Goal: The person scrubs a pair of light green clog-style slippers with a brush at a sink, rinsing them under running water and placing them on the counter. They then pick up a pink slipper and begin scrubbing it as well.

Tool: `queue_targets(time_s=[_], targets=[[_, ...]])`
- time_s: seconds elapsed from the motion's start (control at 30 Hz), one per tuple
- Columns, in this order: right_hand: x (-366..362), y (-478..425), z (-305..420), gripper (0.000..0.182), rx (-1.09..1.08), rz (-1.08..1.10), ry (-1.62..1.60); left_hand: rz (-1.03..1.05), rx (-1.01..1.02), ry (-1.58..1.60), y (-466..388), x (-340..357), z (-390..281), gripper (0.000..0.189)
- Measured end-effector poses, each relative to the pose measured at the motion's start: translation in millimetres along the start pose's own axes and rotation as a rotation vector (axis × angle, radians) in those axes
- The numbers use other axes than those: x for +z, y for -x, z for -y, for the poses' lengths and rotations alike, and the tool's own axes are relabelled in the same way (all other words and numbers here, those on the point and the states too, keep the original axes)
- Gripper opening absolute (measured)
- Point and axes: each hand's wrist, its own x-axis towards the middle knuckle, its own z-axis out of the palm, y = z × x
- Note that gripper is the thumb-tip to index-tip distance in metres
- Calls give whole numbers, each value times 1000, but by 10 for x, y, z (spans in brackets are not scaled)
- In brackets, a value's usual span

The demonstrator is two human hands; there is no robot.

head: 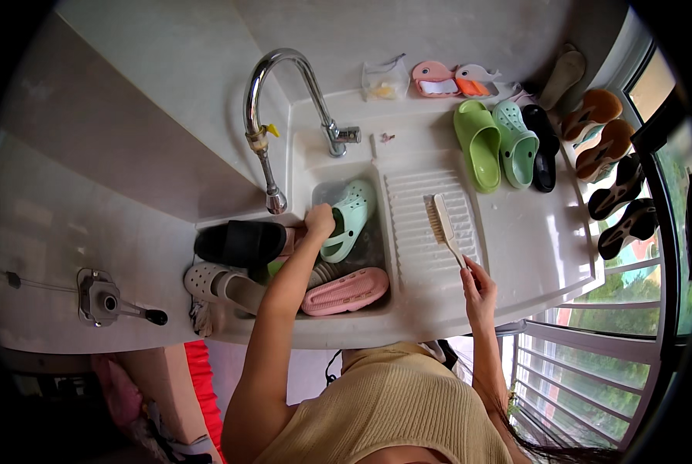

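My left hand (320,222) grips the side of a mint-green clog (353,213) inside the sink basin (385,232). The clog lies tilted, its perforated toe away from me, and my fingers are partly hidden behind its edge. In my right hand (480,290) is the handle of a white scrub brush (446,223), whose bristles face left over the ribbed washboard (407,203). Nearer me in the basin, a pink slide sandal (349,292) rests with its sole up. Under my left forearm other footwear is partly hidden.
A chrome faucet (291,55) arches over the basin. Left of it are a black slide (241,243) and a pale clog (207,282). On the right stand a green slipper (479,148), a mint clog (517,148) and a black shoe (542,148). Whale-shaped soap dishes (436,72) sit behind.
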Motion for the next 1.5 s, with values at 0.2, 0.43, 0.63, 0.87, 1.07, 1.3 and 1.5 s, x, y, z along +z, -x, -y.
queue_targets(time_s=[0.2, 0.43, 0.63, 0.87, 1.07, 1.3, 1.5], targets=[[81, -50, 5, 32, 8, 29, 0, -154, -160, 165, 122, 653, -5, 33], [151, -58, 117, 34, -21, 56, 41, -57, -210, 232, 77, 926, 158, 34], [177, -442, 446, 32, -135, -2, 153, 21, -19, 35, -334, 1245, 440, 33], [126, -2261, 993, 33, -434, -156, 597, 198, -92, 1143, -124, 645, 102, 39], [495, -3613, 1430, 33, -407, -77, 872, -107, -63, 1197, -16, 765, 354, 34], [796, -4018, 1569, 31, -311, -137, 1087, -183, -175, 1397, 188, 726, 351, 37], [731, -3843, 1094, 25, -363, -145, 1027, -28, -246, 2061, 165, 312, 52, 35]])
